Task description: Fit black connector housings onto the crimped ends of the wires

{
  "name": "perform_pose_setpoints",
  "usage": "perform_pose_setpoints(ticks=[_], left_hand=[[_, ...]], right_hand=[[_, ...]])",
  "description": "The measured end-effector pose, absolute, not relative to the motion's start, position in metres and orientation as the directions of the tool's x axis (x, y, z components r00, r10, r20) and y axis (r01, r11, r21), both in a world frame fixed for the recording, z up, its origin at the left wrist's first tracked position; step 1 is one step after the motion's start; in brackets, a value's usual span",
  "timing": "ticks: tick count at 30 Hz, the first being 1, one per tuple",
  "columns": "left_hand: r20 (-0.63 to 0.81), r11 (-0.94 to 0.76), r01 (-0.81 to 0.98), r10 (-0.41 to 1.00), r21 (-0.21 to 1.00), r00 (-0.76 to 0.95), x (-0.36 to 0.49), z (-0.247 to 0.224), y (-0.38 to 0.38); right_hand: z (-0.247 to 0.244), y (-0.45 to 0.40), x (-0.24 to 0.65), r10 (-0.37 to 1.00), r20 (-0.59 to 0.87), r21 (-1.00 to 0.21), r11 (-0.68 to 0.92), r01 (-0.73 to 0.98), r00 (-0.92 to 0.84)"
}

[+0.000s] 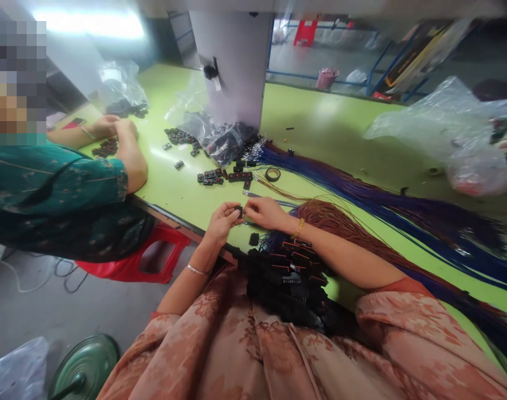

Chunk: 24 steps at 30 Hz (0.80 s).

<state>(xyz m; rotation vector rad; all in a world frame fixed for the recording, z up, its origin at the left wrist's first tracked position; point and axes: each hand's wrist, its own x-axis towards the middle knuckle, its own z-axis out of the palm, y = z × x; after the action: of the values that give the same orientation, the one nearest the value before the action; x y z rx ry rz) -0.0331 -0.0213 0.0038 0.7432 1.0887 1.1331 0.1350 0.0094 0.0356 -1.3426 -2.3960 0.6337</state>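
Observation:
Near the table's front edge, my left hand [223, 223] pinches a small black plastic connector [239, 211] between thumb and fingers. Close beside it on the right is my right hand [264, 213], its thumb and fingertips pressed together at the connector's side. Whatever those right fingertips hold is too small to make out. Thin wires with bare metal ends [248, 193] lie just beyond and under the right hand. A loose black connector [254, 239] rests below the hands. Bundles of brown wires [332, 219] and blue wires [320, 172] stretch away to the right.
Black connectors with red parts [212, 176] lie in rows beyond my hands, beside a tape roll [272, 174] and a plastic bag of black parts [230, 141]. More dark pieces [295, 266] heap against my body. A co-worker's hands [122, 130] work at left, above a red stool [153, 258].

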Motion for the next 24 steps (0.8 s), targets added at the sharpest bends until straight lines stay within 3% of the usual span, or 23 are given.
perform_pose_setpoints(ticks=[4,7,11,20,24], left_hand=[[-0.305,0.31,-0.329,0.95,0.892,0.068,-0.04,0.006,-0.017],[-0.315,0.322,-0.329,0.946,0.888,0.073,-0.041,0.006,-0.012],[-0.314,0.319,-0.338,0.947,0.885,0.07,-0.038,0.006,-0.011],[-0.3,0.306,-0.359,0.951,0.882,0.075,-0.036,0.009,-0.013],[-0.299,0.307,-0.362,0.951,0.88,0.08,-0.034,0.01,-0.012]], right_hand=[[0.032,0.028,0.146,0.948,0.027,-0.307,0.308,0.9,-0.316],[0.029,0.037,0.149,0.952,-0.06,-0.202,0.282,0.938,-0.3],[0.03,0.037,0.147,0.948,-0.128,-0.147,0.273,0.951,-0.292],[0.031,0.038,0.148,0.929,-0.124,-0.073,0.342,0.937,-0.349],[0.03,0.036,0.149,0.943,-0.041,-0.059,0.327,0.943,-0.33]])
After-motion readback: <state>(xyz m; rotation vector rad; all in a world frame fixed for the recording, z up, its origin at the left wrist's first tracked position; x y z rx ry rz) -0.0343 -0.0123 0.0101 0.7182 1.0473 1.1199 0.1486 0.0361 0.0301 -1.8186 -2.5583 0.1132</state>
